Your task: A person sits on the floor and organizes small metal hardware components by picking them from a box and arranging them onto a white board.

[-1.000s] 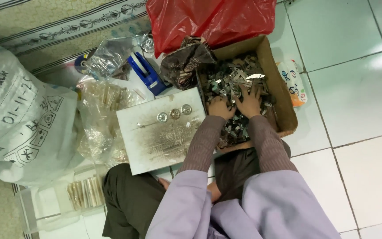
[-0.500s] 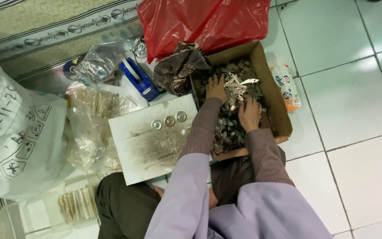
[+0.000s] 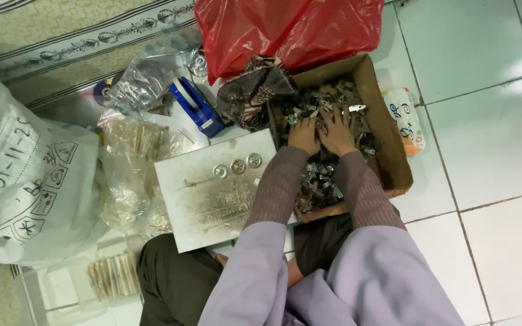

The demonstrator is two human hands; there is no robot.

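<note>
Both hands rest side by side in a brown cardboard box [image 3: 388, 145] filled with several small grey metal pieces [image 3: 318, 181]. My left hand [image 3: 304, 134] lies palm down on the pile, fingers buried among the pieces. My right hand [image 3: 337, 133] sits just to its right, fingers spread over the metal. Whether either hand grips a piece is hidden. Left of the box lies a worn white board [image 3: 206, 193] carrying three small round metal discs [image 3: 237, 166].
A red plastic bag [image 3: 285, 27] sits behind the box, a dark patterned cloth [image 3: 252, 93] beside it. A blue tape dispenser [image 3: 196, 107], clear plastic bags [image 3: 134, 163], a large white printed sack [image 3: 25, 181] and a small printed packet [image 3: 407, 121] surround me on white floor tiles.
My two hands have come together at the far middle of the box; the left pulled back slightly and the right moved up beside it.
</note>
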